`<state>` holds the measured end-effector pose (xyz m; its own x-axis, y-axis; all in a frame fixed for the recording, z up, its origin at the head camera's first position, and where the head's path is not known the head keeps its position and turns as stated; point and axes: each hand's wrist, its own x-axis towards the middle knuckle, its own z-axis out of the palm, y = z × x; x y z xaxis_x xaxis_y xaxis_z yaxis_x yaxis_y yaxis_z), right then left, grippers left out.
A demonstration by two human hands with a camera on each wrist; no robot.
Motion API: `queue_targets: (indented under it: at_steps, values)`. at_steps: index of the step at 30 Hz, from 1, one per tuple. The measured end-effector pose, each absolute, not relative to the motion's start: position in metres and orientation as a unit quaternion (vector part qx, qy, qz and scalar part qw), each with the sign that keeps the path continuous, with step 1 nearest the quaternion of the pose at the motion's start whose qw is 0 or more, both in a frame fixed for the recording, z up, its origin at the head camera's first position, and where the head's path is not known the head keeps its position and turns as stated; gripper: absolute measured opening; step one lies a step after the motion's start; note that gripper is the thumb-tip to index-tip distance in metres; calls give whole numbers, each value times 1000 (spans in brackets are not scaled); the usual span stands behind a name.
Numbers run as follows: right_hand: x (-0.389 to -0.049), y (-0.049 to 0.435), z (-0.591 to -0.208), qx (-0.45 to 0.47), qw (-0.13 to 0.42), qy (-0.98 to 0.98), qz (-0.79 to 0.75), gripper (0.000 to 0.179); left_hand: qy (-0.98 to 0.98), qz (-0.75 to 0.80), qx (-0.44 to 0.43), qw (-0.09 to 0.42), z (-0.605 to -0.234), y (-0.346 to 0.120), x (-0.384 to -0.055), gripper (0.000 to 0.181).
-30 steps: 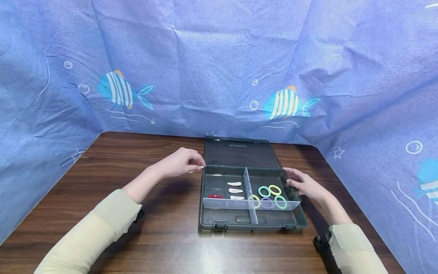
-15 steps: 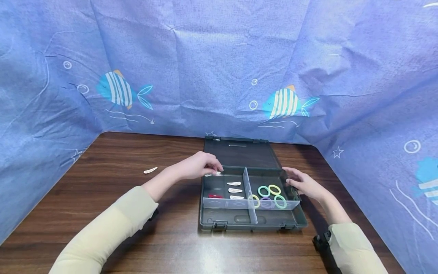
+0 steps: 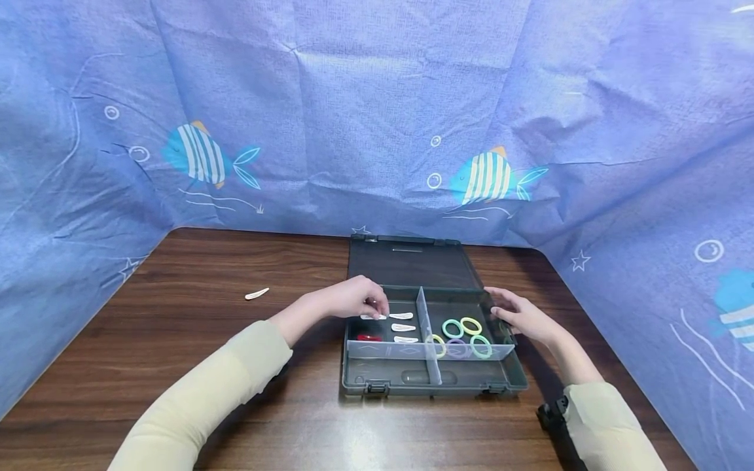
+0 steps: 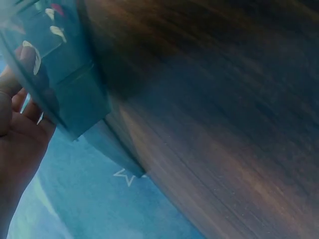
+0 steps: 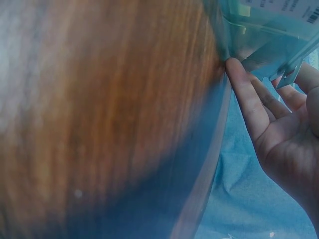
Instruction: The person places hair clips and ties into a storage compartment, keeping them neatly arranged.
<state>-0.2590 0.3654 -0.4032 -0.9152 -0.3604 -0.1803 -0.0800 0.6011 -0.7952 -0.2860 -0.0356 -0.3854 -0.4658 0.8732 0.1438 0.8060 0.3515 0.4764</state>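
Observation:
A dark see-through plastic box lies on the table, its lid folded back behind it. My left hand reaches into the left compartment and pinches a white snap hair clip between thumb and fingers, low over the compartment floor. Beside that clip, a column of white hair clips lies along the divider, with a red hair clip nearer the front. My right hand touches the box's right side, fingers extended along the outer wall and thumb at the side latch.
Several pastel hair ties in yellow, green and purple lie in the right compartment. Another white hair clip rests on the wooden table left of the box. A blue fish-print cloth hangs behind the table.
My left hand has moved right from outside the box into its left compartment, carrying the white hair clip, then lowered nearer me. The loose clip on the table came into sight. My right hand stays put.

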Motion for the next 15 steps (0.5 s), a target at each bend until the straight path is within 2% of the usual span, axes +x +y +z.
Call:
queue_targets:
  at_steps: [8,15]
  values:
    - [-261,366,-403,-130,164,880,-426,57,840,201,492,107,-395,-29,-288,6]
    - [-260,366,-403,-125,163,882,-424,56,849,179,485,106,-400,-27,-289,8]
